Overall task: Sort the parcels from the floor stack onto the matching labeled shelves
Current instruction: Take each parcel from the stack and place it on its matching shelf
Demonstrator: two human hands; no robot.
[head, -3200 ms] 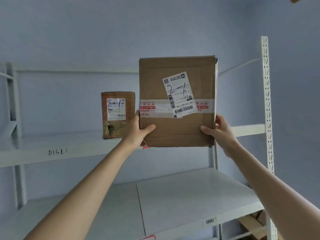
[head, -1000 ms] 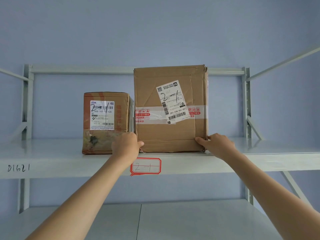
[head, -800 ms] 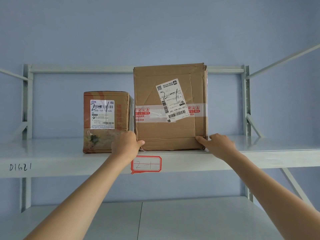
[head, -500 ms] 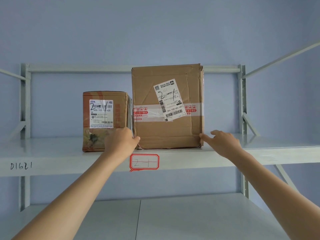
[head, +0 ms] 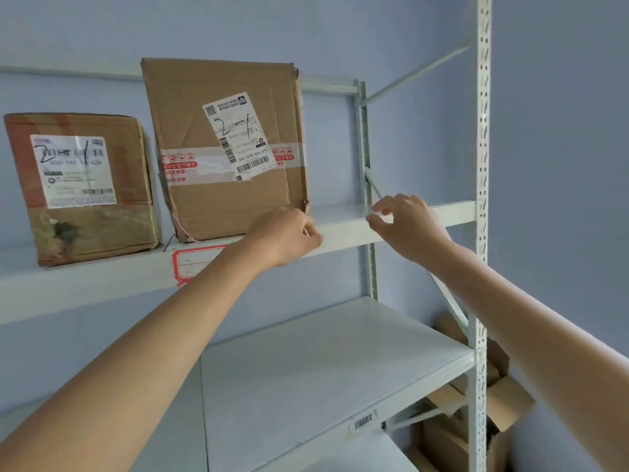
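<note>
Left hand (head: pixel 289 238): grip empty, fingers loosely curled, in front of the shelf edge below the tall parcel's lower right corner; contact with the parcel cannot be told.
Right hand (head: pixel 406 221): grip empty, fingers relaxed and apart, clear of all parcels.
Shelf tag (head: pixel 190 267): red-bordered, on the upper shelf (head: pixel 343 226) front edge, partly hidden by the left forearm.
Tall parcel (head: pixel 228 148): upright on the upper shelf, label marked 2-1. Creased cardboard, torn lower corners; probably light and stiff. Take hold at both lower side edges.
Small parcel (head: pixel 81 185): just beside it, left, marked 2-1; stained, dented.
Remaining parcels (head: pixel 500 403): cardboard low behind the right post.
</note>
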